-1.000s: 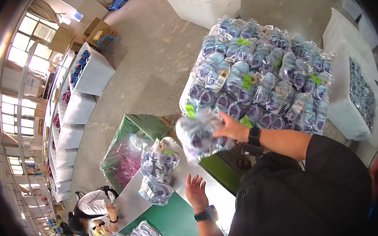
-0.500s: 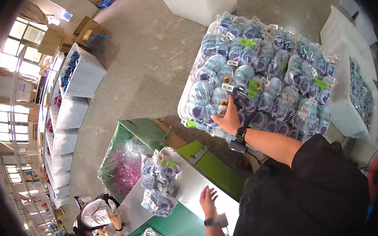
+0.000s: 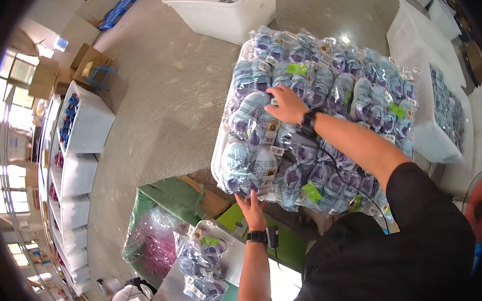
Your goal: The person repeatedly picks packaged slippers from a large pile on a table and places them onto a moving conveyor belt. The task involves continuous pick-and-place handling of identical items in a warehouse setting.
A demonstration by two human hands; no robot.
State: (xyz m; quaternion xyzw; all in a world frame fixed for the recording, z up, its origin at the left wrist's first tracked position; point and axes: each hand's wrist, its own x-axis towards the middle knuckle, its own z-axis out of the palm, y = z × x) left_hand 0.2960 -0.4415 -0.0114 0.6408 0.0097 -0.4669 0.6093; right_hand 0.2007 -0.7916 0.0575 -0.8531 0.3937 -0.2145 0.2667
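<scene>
Steadying a big heap of bagged shoes (image 3: 316, 118), both hands on it.

Piled high on a white tray (image 3: 219, 152): glossy clear plastic bags, crinkled and catching light, each stuffed with soft rounded shoes in pale blue and lilac, small green and white tags scattered through. Right hand (image 3: 287, 104) flat on top of the heap, fingers spread and pressed down, pinching nothing. Left hand (image 3: 251, 208) at the heap's near lower edge, open palm against the bottom bags. Best done with broad, even pressure, since slick film slides easily; worth keeping the lower hand under the overhanging bags. Left of the heap, lower down: a smaller bundle of bagged shoes (image 3: 201, 266) beside a pink-filled clear sack (image 3: 150, 247).
</scene>
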